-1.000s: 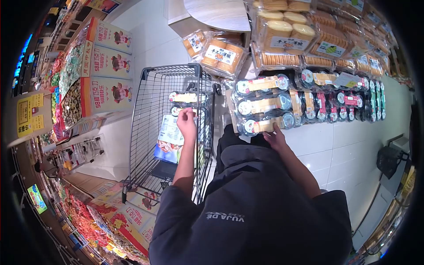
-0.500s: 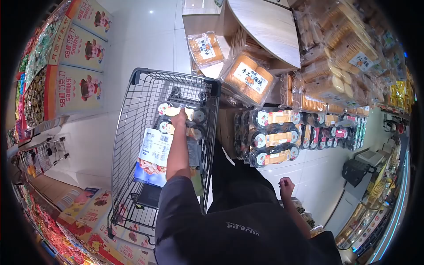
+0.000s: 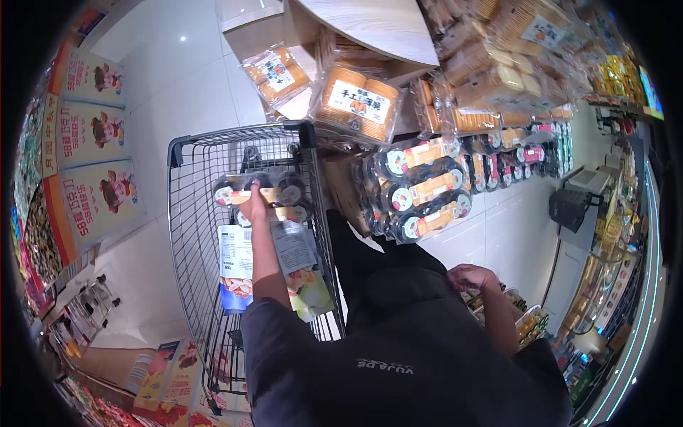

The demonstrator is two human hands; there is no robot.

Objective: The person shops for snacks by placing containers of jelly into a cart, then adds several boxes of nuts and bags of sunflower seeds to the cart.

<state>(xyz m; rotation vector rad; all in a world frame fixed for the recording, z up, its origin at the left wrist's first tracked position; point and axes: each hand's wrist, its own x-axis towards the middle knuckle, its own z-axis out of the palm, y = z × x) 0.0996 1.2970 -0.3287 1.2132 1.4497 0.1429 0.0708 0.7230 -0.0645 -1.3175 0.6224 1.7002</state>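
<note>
From where I'm standing, clock set on the person, 12 straight ahead. Left hand [image 3: 253,205] at 10, inside the cart [image 3: 307,132], fingers closed over the middle of the upper jar pack [image 3: 272,194]. Right hand [image 3: 472,277] at 2, beside the shirt [image 3: 398,391], fingers loosely bent; can't tell if it holds anything.

Counts. Cart: 2 jar packs visible, the second pack [image 3: 286,214] just toward the person from the held one; 2 bags, a white-and-blue bag [image 3: 236,267] and a grey-and-green bag [image 3: 310,290]. Jar stack [image 3: 431,188] at 12 to 1: 3 tan-labelled packs in the front column, more behind, too crowded to count. Wafer packs lying apart: 2, the smaller pack [image 3: 276,72] at 11, the larger pack [image 3: 358,103] near 12. Wafer pile [image 3: 509,75] at 1, not countable. Printed boxes [image 3: 99,132] at 10 beyond the cart: 3 faces in a row. Another trolley [image 3: 85,322] at 9. Black basket [image 3: 571,208] at 2.

Floor [image 3: 188,78]: glossy white tile, visible joints, light reflections. Pale wood table [image 3: 377,28] at 12, curved edge. Lit shop shelving runs along 3.
</note>
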